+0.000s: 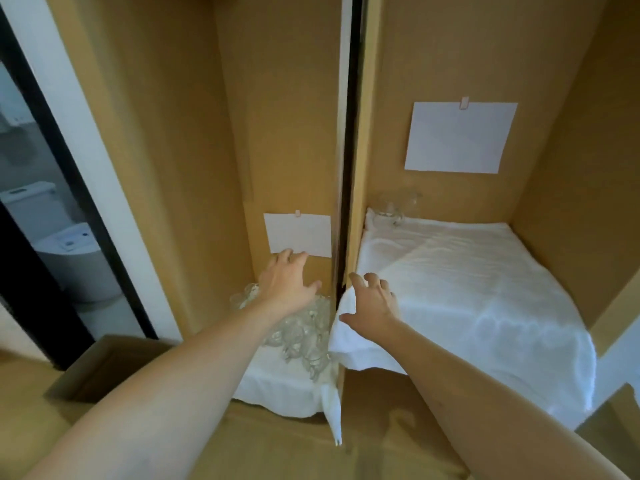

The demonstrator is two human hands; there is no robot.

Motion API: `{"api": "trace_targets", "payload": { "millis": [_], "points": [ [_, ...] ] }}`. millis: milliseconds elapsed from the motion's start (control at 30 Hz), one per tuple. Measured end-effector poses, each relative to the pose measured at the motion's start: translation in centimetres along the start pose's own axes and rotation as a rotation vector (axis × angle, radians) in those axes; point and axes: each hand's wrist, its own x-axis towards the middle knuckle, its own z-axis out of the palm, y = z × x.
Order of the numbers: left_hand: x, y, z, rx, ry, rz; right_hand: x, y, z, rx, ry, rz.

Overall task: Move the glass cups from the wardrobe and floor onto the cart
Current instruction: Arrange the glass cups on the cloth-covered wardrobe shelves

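Cups (pixel 304 337) on cloth (pixel 277 389), left compartment; jug (pixel 398 206) right.

Wardrobe (pixel 294 116): tan-brown panels, plain, no grain pattern visible.
Glass cups (pixel 301 334), under the left hand (pixel 285 284): clear, colourless, with pale glints.
Cloth (pixel 467 289), beneath the right hand (pixel 374 303): white, unpatterned, bright sheen patches.
Paper sheets (pixel 459 136), above both hands: white, blank, held by beige clips.
Doorframe (pixel 69 109), left of the left hand: white, edged in black.
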Motion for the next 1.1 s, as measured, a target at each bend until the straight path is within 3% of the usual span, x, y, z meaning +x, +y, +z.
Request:
{"api": "trace_targets", "payload": {
  "millis": [267,500,800,1100],
  "points": [
    [-1.1,-12.8,-2.7,-0.028,-0.042,-0.062,0.7,-10.9,4.1,0.066,-0.009,0.045],
    [-2.5,-20.3,-2.3,-0.092,-0.137,-0.109,0.2,-16.1,8.5,0.060,-0.083,0.082],
    [-2.2,-25.3,1.1,-0.085,-0.260,-0.195,2.7,-16.8,12.8,0.022,-0.209,0.125],
    [4.3,-27.1,7.5,-0.057,-0.373,-0.235,10.2,-15.1,18.9,0.100,-0.330,0.169]
  ]
}}
